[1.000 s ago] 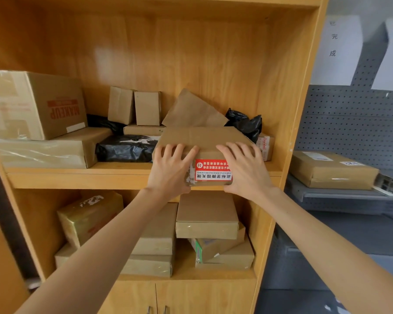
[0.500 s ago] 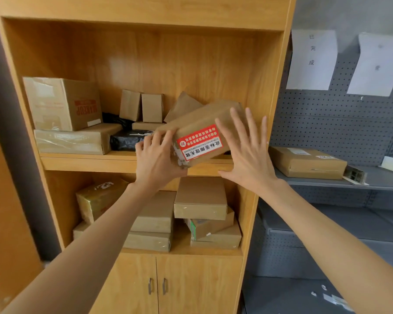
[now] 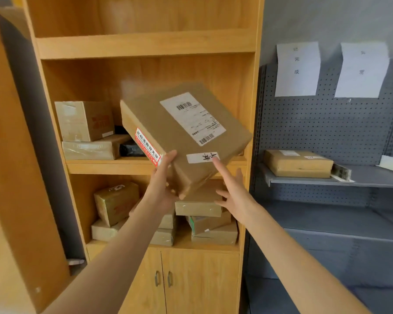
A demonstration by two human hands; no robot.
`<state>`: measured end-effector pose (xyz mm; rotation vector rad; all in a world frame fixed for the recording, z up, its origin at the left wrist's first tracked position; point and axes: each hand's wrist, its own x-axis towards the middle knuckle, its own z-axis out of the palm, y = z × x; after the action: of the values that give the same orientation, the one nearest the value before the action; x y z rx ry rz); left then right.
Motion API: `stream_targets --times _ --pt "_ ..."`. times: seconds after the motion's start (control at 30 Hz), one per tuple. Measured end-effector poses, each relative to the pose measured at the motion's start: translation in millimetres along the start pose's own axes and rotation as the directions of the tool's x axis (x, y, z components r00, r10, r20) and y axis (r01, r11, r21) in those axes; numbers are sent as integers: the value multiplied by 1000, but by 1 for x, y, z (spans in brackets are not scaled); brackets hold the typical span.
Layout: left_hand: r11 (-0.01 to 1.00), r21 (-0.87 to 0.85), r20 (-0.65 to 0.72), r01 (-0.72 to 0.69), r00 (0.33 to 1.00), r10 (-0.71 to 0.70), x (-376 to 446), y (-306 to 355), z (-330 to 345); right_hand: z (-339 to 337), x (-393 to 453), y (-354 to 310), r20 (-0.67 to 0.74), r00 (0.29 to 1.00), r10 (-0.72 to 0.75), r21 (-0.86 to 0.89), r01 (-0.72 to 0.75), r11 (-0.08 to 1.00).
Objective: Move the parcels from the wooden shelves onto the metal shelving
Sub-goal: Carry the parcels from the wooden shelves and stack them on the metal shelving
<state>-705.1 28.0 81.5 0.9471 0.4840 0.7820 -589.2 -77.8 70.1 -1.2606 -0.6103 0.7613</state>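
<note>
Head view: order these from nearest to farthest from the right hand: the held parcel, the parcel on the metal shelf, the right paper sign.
1. Held parcel, at the right hand's fingertip, up-left.
2. Parcel on the metal shelf, off to the right.
3. Right paper sign, high on the pegboard, upper right.

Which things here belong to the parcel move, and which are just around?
Job: held parcel, left hand, right hand, wooden shelves, metal shelving, parcel already there.
Around: two paper signs, cupboard doors.

Two paper sheets (printed) on pegboard
</note>
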Motion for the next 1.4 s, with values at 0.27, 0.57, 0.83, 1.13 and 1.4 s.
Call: stream_targets --times 0.27,0.57,0.83,1.13,1.4 --pt "998 -42 130 37 991 -31 -42 -6 15 6 -28 2 71 993 -97 270 74 960" --pt "990 -126 -22 -56 998 54 -46 30 -33 -13 -45 -15 -45 993 -112 157 118 980" --pt "952 277 195 132 962 -190 -52 57 -89 -39 -49 -30 55 990 -127 15 126 992" --pt "980 184 9 79 997 -82 -57 37 -74 -13 -45 -23 -235 967 -102 139 137 981" --pt "987 -111 25 119 993 -117 -62 13 -20 53 -49 6 -42 999 12 74 -9 997"
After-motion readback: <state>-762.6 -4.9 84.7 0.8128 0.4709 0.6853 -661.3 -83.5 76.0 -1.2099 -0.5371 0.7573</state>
